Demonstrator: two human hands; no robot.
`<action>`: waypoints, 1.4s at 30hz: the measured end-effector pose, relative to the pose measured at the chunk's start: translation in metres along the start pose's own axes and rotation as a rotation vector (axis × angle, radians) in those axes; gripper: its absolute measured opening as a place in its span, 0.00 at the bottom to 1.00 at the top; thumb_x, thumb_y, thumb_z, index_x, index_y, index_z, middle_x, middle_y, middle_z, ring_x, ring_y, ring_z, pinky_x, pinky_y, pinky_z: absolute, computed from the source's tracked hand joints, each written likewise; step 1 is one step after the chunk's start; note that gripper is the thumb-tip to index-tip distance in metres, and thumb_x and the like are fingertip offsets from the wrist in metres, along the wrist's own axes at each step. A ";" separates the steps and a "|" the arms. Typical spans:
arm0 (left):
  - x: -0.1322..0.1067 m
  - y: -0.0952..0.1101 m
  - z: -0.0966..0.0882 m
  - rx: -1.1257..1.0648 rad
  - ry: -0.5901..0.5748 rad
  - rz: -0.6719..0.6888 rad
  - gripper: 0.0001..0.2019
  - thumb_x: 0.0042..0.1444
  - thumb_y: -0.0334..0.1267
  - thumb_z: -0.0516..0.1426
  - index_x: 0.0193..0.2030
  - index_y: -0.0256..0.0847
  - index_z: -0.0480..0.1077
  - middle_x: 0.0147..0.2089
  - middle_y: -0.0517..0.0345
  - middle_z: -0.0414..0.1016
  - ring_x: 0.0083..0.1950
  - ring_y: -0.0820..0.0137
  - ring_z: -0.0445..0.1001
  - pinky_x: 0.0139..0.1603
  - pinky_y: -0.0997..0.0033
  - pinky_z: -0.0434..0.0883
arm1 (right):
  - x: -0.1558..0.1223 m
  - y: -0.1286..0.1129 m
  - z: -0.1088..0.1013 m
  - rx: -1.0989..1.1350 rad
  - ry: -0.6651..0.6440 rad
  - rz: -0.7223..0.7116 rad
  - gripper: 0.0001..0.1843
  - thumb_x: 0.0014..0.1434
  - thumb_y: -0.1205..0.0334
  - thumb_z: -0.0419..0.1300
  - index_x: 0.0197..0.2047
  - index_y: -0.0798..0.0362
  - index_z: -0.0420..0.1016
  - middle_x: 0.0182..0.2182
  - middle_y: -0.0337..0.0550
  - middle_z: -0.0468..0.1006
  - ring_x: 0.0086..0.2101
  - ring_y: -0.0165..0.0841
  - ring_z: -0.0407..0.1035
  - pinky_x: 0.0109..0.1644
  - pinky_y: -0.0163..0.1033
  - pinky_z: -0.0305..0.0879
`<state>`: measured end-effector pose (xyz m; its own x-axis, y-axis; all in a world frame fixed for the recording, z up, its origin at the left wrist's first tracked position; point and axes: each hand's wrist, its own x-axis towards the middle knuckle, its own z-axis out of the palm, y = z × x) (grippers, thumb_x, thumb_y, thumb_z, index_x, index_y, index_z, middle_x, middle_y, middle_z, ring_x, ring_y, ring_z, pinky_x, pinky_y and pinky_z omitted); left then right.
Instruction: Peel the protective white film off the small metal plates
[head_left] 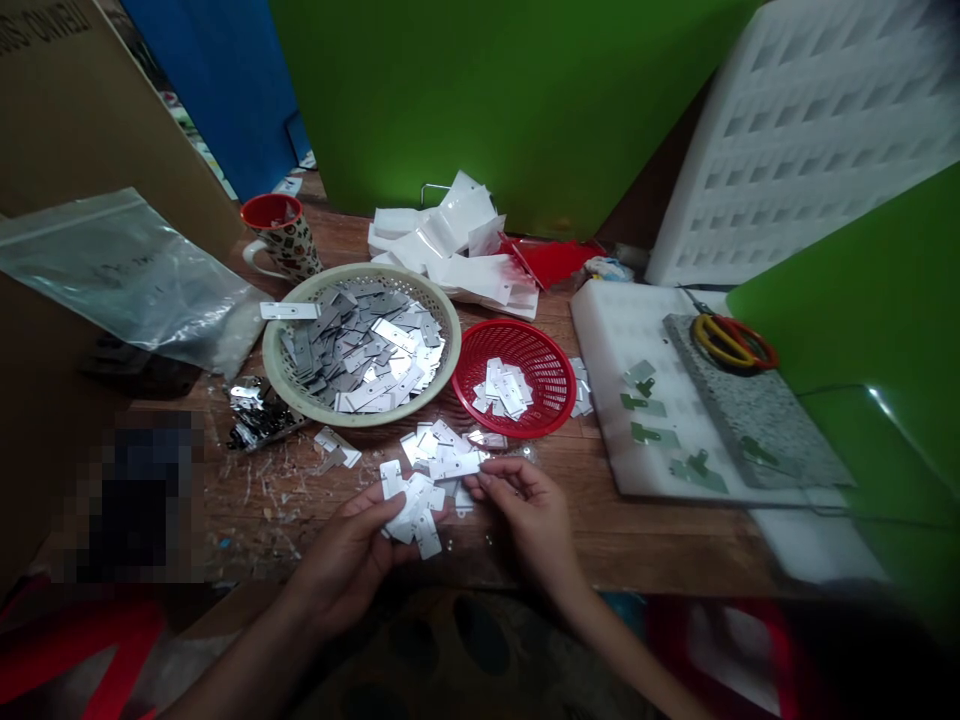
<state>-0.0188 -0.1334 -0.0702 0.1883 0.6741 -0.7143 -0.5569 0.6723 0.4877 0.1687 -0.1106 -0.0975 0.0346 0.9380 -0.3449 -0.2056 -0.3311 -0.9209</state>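
Observation:
My left hand [366, 540] is closed on a fanned bunch of small flat metal plates [416, 515], with the thumb on top. Close to it, my right hand [529, 505] pinches the right end of one longer metal plate [459, 465] between thumb and fingertips. Beneath and just beyond both hands lies a loose pile of similar plates [429, 440] on the wooden table [592, 540]. Behind the pile stand a cream basket [271, 375] heaped with metal plates and a smaller red basket [559, 405] with a few plates at its bottom.
A patterned mug [294, 250] and a plastic bag [142, 270] stand at the left. White paper strips [442, 240] lie at the back. On the right, a white foam block [611, 440] carries a stone slab [795, 440], scissors [731, 345] and several metal pieces. Shavings litter the table's left side.

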 end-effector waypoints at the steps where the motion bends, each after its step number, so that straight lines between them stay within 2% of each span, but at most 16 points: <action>1: 0.000 0.000 0.000 -0.005 0.006 0.006 0.20 0.57 0.31 0.59 0.56 0.38 0.67 0.49 0.43 0.78 0.48 0.57 0.78 0.45 0.57 0.77 | 0.002 0.001 0.000 0.007 0.006 0.005 0.11 0.50 0.57 0.68 0.34 0.53 0.75 0.30 0.43 0.82 0.33 0.35 0.77 0.43 0.42 0.73; 3: 0.001 0.001 -0.001 -0.009 0.013 0.015 0.19 0.57 0.32 0.59 0.56 0.37 0.67 0.49 0.43 0.78 0.49 0.57 0.78 0.46 0.57 0.77 | 0.004 0.003 0.000 0.007 -0.018 0.032 0.13 0.50 0.56 0.68 0.36 0.53 0.75 0.31 0.44 0.82 0.33 0.35 0.77 0.42 0.42 0.73; 6: 0.003 0.000 -0.003 -0.002 0.024 0.023 0.19 0.57 0.32 0.59 0.55 0.38 0.68 0.51 0.44 0.77 0.49 0.57 0.78 0.45 0.58 0.77 | 0.005 0.004 -0.003 -0.101 -0.086 0.050 0.15 0.51 0.54 0.67 0.40 0.54 0.75 0.31 0.43 0.80 0.29 0.32 0.75 0.35 0.38 0.72; 8: 0.003 -0.001 -0.004 0.008 0.011 0.016 0.17 0.57 0.33 0.59 0.54 0.38 0.68 0.49 0.44 0.78 0.47 0.59 0.78 0.43 0.60 0.77 | 0.002 0.002 -0.004 -0.284 -0.101 -0.039 0.13 0.54 0.56 0.64 0.41 0.53 0.75 0.31 0.42 0.78 0.28 0.31 0.72 0.32 0.37 0.69; 11: 0.002 -0.003 -0.002 0.022 -0.028 -0.025 0.15 0.57 0.34 0.59 0.51 0.36 0.70 0.46 0.45 0.79 0.43 0.61 0.78 0.38 0.63 0.77 | -0.005 -0.005 -0.003 -0.570 -0.168 -0.237 0.12 0.57 0.59 0.62 0.44 0.51 0.77 0.33 0.43 0.76 0.32 0.32 0.70 0.36 0.38 0.67; 15: 0.003 -0.005 0.002 -0.011 -0.059 -0.118 0.14 0.59 0.39 0.57 0.50 0.35 0.71 0.44 0.45 0.79 0.39 0.61 0.78 0.35 0.62 0.77 | -0.007 -0.011 0.005 -0.694 -0.329 -0.293 0.17 0.56 0.60 0.63 0.50 0.47 0.76 0.34 0.41 0.74 0.33 0.32 0.67 0.35 0.36 0.65; 19: 0.004 -0.002 0.005 -0.046 -0.162 -0.193 0.16 0.61 0.44 0.54 0.50 0.36 0.71 0.44 0.45 0.79 0.41 0.60 0.78 0.35 0.63 0.76 | -0.002 -0.007 0.011 -0.624 -0.337 -0.190 0.10 0.53 0.62 0.64 0.41 0.49 0.79 0.27 0.37 0.70 0.27 0.28 0.62 0.28 0.32 0.61; 22: 0.004 0.000 0.004 -0.051 -0.208 -0.209 0.16 0.62 0.45 0.53 0.49 0.37 0.72 0.44 0.45 0.79 0.44 0.59 0.78 0.39 0.62 0.75 | 0.001 -0.006 0.013 -0.430 -0.287 -0.014 0.06 0.52 0.60 0.63 0.33 0.52 0.79 0.23 0.35 0.69 0.24 0.27 0.61 0.25 0.31 0.60; 24: 0.004 0.000 0.003 -0.053 -0.213 -0.225 0.17 0.62 0.46 0.52 0.48 0.36 0.72 0.43 0.44 0.80 0.46 0.58 0.78 0.43 0.60 0.75 | 0.002 -0.007 0.013 -0.280 -0.269 0.103 0.10 0.52 0.55 0.63 0.30 0.53 0.77 0.22 0.35 0.70 0.22 0.27 0.61 0.24 0.31 0.59; 27: 0.005 -0.001 0.000 -0.023 -0.189 -0.213 0.17 0.61 0.45 0.53 0.48 0.34 0.72 0.43 0.42 0.79 0.47 0.56 0.77 0.45 0.57 0.75 | 0.004 -0.010 0.011 -0.148 -0.240 0.202 0.14 0.52 0.52 0.64 0.25 0.55 0.75 0.17 0.33 0.68 0.18 0.23 0.56 0.20 0.28 0.52; 29: 0.006 -0.001 -0.001 0.014 -0.149 -0.149 0.14 0.60 0.41 0.55 0.48 0.36 0.71 0.45 0.43 0.79 0.47 0.56 0.78 0.44 0.57 0.75 | 0.005 -0.012 0.011 -0.121 -0.236 0.236 0.16 0.52 0.51 0.64 0.23 0.56 0.74 0.13 0.31 0.65 0.15 0.21 0.53 0.18 0.28 0.46; 31: 0.007 -0.001 -0.002 0.037 -0.112 -0.096 0.13 0.59 0.36 0.56 0.50 0.38 0.70 0.47 0.45 0.78 0.46 0.57 0.78 0.42 0.57 0.76 | 0.006 -0.012 0.011 -0.111 -0.253 0.266 0.17 0.52 0.51 0.65 0.22 0.56 0.73 0.12 0.32 0.66 0.14 0.21 0.53 0.17 0.27 0.44; 35: 0.008 0.000 -0.003 0.044 -0.086 -0.078 0.13 0.59 0.34 0.56 0.51 0.38 0.69 0.48 0.45 0.78 0.45 0.58 0.78 0.41 0.57 0.76 | 0.007 -0.011 0.011 -0.097 -0.242 0.287 0.17 0.50 0.51 0.66 0.23 0.56 0.73 0.14 0.33 0.69 0.14 0.20 0.55 0.16 0.26 0.47; 42: 0.004 0.002 -0.013 0.074 -0.075 -0.071 0.13 0.57 0.32 0.57 0.50 0.35 0.70 0.46 0.43 0.78 0.47 0.57 0.78 0.42 0.57 0.76 | 0.012 -0.010 0.005 -0.088 -0.201 0.264 0.18 0.50 0.49 0.66 0.23 0.56 0.71 0.14 0.32 0.68 0.13 0.20 0.56 0.15 0.26 0.50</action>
<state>-0.0302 -0.1333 -0.0786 0.2869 0.6433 -0.7098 -0.4797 0.7378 0.4749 0.1660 -0.0953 -0.0913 -0.2036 0.8176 -0.5386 -0.0963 -0.5641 -0.8200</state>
